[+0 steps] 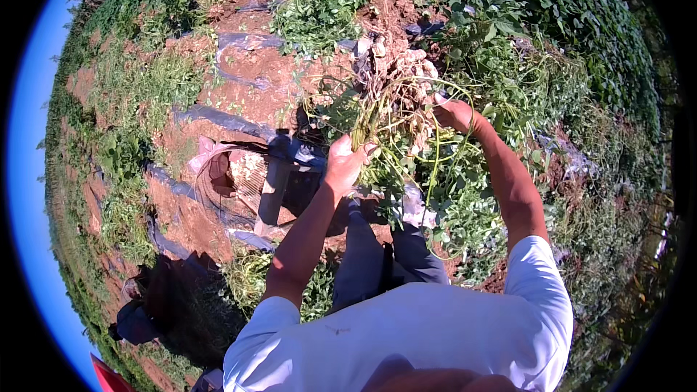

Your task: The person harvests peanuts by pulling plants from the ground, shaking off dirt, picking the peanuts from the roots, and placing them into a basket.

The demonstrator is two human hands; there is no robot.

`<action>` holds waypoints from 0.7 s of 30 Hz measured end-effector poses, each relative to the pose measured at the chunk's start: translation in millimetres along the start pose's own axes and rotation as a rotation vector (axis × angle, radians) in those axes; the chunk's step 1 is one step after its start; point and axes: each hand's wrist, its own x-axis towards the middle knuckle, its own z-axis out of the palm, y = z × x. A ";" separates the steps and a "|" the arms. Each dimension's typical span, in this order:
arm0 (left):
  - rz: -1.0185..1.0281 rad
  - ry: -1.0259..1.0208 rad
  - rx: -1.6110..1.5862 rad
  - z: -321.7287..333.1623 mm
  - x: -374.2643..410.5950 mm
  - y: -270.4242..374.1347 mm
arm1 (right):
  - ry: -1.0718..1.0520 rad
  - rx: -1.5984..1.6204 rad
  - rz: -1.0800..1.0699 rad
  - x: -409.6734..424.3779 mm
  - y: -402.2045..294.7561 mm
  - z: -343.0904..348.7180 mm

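My left hand (347, 164) grips the green stems of an uprooted peanut plant (373, 120), held in front of my legs with its roots upward and away from me. Pale, soil-coated peanut pods (416, 68) cluster around the roots. At the right side of this cluster is my right hand (456, 114), its fingers curled in against the pods and stems; the fingertips are partly hidden. Long loose stems and leaves hang below both hands. Left of my left hand stands a round mesh container (248, 177) with pale pods inside, beside a wooden frame (274, 190).
Strips of dark plastic mulch film (228, 122) cross the reddish soil (256, 95). Pulled plants (321, 16) lie in heaps ahead. Dense leafy vines (577, 27) border the right side. Another person (139, 310) is low at the lower left, near a red object (109, 375).
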 end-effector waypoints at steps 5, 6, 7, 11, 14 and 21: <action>0.071 0.169 0.155 32.4 36.8 -43.7 | 0.085 0.116 -0.374 -9.9 30.2 83.2; 0.112 0.207 0.365 28.4 47.1 -72.5 | 0.151 -0.073 -0.468 4.6 36.3 88.6; 0.371 0.208 0.708 42.9 53.1 -81.4 | 0.242 -0.245 -0.549 18.6 47.6 89.8; 0.119 0.157 1.135 74.8 56.8 -65.4 | 0.327 0.243 -0.243 8.3 11.1 126.6; 0.396 -0.078 1.239 83.6 47.7 -62.9 | 0.201 0.686 -0.278 20.6 57.4 80.5; 0.535 0.243 1.154 14.9 95.0 -19.6 | 0.125 0.514 -0.394 -8.0 45.3 51.1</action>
